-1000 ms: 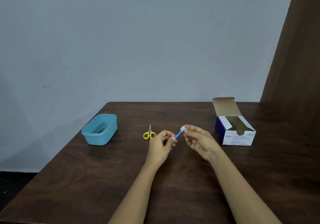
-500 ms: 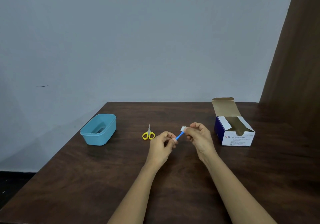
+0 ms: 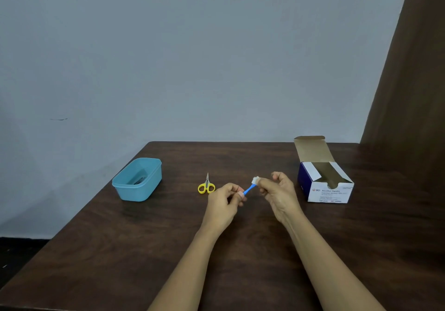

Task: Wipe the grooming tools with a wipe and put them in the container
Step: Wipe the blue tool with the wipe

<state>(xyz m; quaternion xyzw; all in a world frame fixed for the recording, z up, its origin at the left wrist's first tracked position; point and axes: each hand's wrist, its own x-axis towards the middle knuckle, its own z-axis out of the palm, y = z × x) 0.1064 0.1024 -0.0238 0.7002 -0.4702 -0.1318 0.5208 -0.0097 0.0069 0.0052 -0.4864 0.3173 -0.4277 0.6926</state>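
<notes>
- At the middle of the dark wooden table (image 3: 168, 250), in the head view, both hands meet just above the surface with a slim blue grooming tool (image 3: 248, 190) held between them.
- The left hand (image 3: 225, 201) has its fingers curled, pinching the tool's lower end. The shaft runs from there toward two o'clock.
- The right hand (image 3: 279, 193) pinches a small white wipe (image 3: 255, 180) around the tool's upper tip. Thumb and forefinger are closed on the wipe and the other fingers are bent loosely behind.
- A pair of yellow-handled scissors (image 3: 206, 186) lies flat on the table at about ten o'clock from the left hand, close by, blades pointing to twelve and untouched.
- The light blue container (image 3: 142, 192) sits at nine o'clock from the hands, well apart, near the table's left edge. Something dark lies inside, too dim to name.
- An open box of alcohol swabs (image 3: 330, 190) stands at three o'clock, just beyond the right hand, flap up.
- Judged from this, the step in hand is wiping the blue tool, with the wipe at its far end.
- The next move likely calls for the left hand to carry the tool across to nine o'clock and drop it into the container. The scissors then await their own wipe.
</notes>
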